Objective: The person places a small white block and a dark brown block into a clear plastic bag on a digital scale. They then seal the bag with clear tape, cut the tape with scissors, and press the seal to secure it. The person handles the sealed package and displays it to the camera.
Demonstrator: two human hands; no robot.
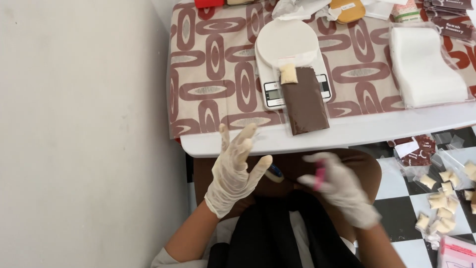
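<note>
Two hands in thin whitish gloves, left [233, 171] and right [339, 186]; one white digital kitchen scale [287, 54] w/ round platform; one brown flat pouch [305, 101]; one small cream sachet [288, 74] on it; one clear bag of white sheets [426, 64]; approx. a dozen cream sachets [444, 203] on the checkered floor.

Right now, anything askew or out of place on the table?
The brown pouch lies half across the kitchen scale, covering part of its display, its lower end past the tablecloth edge. Small cream packets are scattered on the checkered floor.
</note>
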